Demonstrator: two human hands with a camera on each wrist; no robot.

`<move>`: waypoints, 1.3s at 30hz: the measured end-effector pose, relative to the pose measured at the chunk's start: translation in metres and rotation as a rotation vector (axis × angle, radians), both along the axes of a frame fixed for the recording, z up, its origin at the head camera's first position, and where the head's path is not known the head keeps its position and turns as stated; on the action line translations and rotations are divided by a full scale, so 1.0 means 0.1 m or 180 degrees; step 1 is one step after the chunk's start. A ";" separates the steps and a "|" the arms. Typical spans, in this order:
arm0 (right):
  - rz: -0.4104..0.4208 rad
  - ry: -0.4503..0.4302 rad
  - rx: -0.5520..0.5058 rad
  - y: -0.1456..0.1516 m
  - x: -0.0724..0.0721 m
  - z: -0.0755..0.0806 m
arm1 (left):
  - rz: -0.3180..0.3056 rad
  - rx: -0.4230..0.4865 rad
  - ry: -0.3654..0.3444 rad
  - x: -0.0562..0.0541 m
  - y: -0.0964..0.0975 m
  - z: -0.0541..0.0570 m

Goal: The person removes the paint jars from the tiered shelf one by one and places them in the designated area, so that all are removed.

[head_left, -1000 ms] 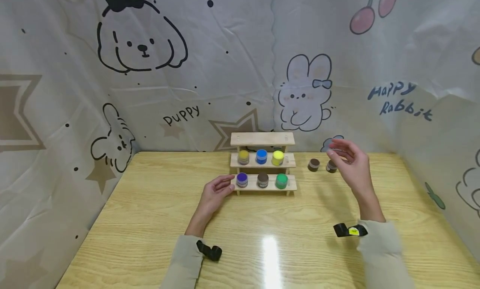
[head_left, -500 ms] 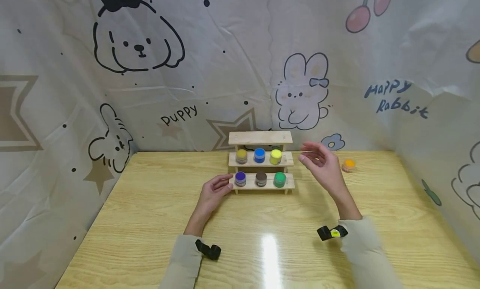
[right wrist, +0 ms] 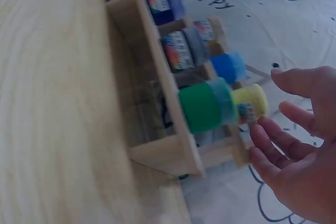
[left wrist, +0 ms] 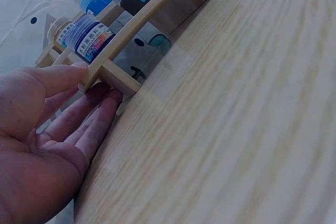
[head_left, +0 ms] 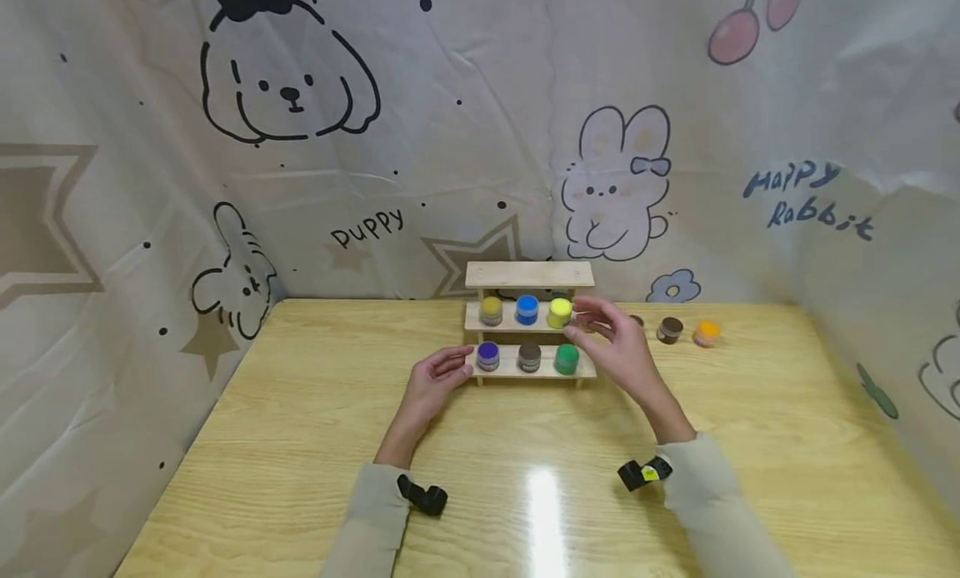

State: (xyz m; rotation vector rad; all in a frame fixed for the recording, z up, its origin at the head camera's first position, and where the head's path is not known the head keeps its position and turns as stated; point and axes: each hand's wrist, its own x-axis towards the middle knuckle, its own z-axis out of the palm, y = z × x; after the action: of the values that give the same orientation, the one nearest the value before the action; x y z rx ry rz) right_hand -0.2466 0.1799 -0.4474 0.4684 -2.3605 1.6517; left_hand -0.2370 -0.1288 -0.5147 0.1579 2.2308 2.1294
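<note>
A three-tier wooden rack [head_left: 529, 274] stands on the table with paint jars on two tiers. The middle tier bears a mustard jar [head_left: 491, 311], a blue jar [head_left: 527, 309] and a yellow jar [head_left: 559, 313]. Below them sit a purple jar [head_left: 488, 356], a brown jar [head_left: 529, 357] and a green jar [head_left: 567, 359]. My left hand [head_left: 429, 388] pinches the left end of the lowest tier, thumb on top and fingers beneath. Beside the yellow jar, my right hand [head_left: 621, 353] has thumb and fingers spread apart, fingertips right at the jar in the right wrist view.
To the right of the rack, a dark brown jar [head_left: 671, 330] and an orange jar [head_left: 707, 334] stand on the table [head_left: 315, 444]. Another dark jar [head_left: 637, 320] is mostly hidden behind my right hand. A printed cloth [head_left: 465, 144] hangs behind the table.
My right hand has moved left from over the loose jars to the yellow jar, bringing the orange jar into view. My left hand stays at the rack's left end.
</note>
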 end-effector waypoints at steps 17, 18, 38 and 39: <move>-0.0294 -0.0075 0.0683 -0.12 -0.18 0.04 | -0.0041 0.0007 0.0109 0.02 0.03 0.01; -0.0313 -0.0074 0.0698 -0.12 -0.18 0.04 | -0.0049 0.0011 0.0108 0.02 0.03 0.01; -0.0377 -0.0035 0.0585 0.00 -0.11 0.06 | -0.0002 -0.0010 0.0119 0.05 0.01 -0.01; -0.0382 -0.0044 0.0546 0.01 -0.09 0.07 | -0.0002 -0.0008 0.0122 0.05 0.01 -0.01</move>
State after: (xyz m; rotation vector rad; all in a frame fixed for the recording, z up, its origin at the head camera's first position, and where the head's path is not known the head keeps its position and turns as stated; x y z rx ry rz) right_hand -0.2555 0.1813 -0.4402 0.3381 -2.4993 1.4129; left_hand -0.2319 -0.1276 -0.5158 0.2013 2.2536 2.1412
